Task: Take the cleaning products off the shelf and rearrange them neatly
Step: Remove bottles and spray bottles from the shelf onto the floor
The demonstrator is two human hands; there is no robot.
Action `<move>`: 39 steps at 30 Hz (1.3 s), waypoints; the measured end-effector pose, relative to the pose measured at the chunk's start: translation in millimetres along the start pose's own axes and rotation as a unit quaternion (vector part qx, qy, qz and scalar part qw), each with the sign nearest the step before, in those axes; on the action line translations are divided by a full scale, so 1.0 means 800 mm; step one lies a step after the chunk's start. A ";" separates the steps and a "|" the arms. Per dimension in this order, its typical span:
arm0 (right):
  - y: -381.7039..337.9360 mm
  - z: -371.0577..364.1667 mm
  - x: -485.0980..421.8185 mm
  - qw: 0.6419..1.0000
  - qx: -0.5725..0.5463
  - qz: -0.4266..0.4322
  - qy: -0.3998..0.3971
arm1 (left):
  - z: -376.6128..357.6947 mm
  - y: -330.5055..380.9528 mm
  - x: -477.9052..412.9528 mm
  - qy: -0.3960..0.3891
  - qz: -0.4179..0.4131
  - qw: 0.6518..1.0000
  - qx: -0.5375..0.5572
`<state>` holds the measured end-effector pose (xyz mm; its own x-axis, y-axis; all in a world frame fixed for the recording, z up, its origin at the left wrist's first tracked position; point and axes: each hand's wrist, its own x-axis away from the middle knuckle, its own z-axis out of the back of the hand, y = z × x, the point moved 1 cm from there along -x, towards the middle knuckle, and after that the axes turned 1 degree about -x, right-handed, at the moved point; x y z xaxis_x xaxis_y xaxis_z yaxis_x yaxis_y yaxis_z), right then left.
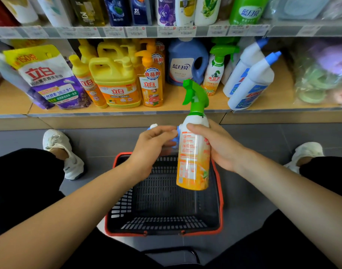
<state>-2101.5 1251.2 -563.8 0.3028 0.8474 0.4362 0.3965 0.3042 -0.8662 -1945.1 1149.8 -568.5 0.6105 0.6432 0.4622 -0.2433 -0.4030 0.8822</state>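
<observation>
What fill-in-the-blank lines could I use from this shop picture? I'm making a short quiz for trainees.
1. The right hand holds a spray bottle with a ____ trigger head.
2. Below the hands sits a black basket with a ____ rim.
3. The left hand holds something of which only white and ____ parts show.
4. The big jug with a handle on the shelf is ____.

Missing words: green; red; blue; yellow

Two hands [152, 146]; one basket [220, 193]; two shoes [63, 152]
</observation>
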 end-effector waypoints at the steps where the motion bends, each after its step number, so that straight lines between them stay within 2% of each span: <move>1: -0.002 0.002 -0.001 1.000 0.016 0.011 0.017 | -0.001 -0.003 0.002 -0.019 0.000 1.000 -0.016; 5: -0.007 0.002 -0.001 0.996 0.035 0.048 0.062 | -0.014 -0.016 0.012 -0.108 -0.063 0.988 -0.085; 8: -0.003 -0.005 0.000 0.996 0.026 0.054 0.073 | -0.026 -0.028 0.010 -0.097 -0.128 0.972 -0.172; 11: -0.002 -0.002 0.001 0.997 0.013 0.055 0.052 | -0.025 -0.030 0.001 -0.084 -0.159 0.968 -0.174; 14: -0.016 0.014 0.001 0.993 0.031 0.102 0.055 | -0.018 -0.028 -0.010 -0.131 -0.145 0.969 -0.152; 18: -0.051 0.043 -0.003 0.956 0.129 0.240 0.112 | -0.014 -0.024 -0.024 -0.168 -0.150 0.959 -0.174; 21: -0.077 0.065 -0.003 0.931 0.229 0.266 0.100 | -0.019 -0.025 -0.036 -0.203 -0.155 0.947 -0.197; 24: -0.095 0.079 -0.003 0.917 0.269 0.282 0.084 | -0.030 -0.026 -0.054 -0.234 -0.163 0.939 -0.193; 27: -0.109 0.083 0.001 0.902 0.281 0.315 0.092 | -0.040 -0.025 -0.081 -0.211 -0.194 0.929 -0.232; 30: -0.115 0.088 -0.001 0.871 0.334 0.338 0.124 | -0.032 -0.033 -0.114 -0.124 -0.231 0.907 -0.329; 34: -0.104 0.106 -0.026 0.835 0.415 0.318 0.170 | -0.010 -0.056 -0.160 -0.031 -0.215 0.865 -0.453; 36: -0.090 0.115 -0.042 0.817 0.466 0.285 0.187 | -0.007 -0.070 -0.178 -0.037 -0.211 0.842 -0.496; 39: -0.063 0.132 -0.073 0.796 0.529 0.223 0.192 | -0.010 -0.095 -0.200 -0.089 -0.179 0.806 -0.557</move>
<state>-2230.7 1232.4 -571.4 0.5328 0.8396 -0.1061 -0.7143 0.3789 -0.5884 -2030.0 1082.5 -708.6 0.8662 0.4452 0.2270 -0.4929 0.6868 0.5341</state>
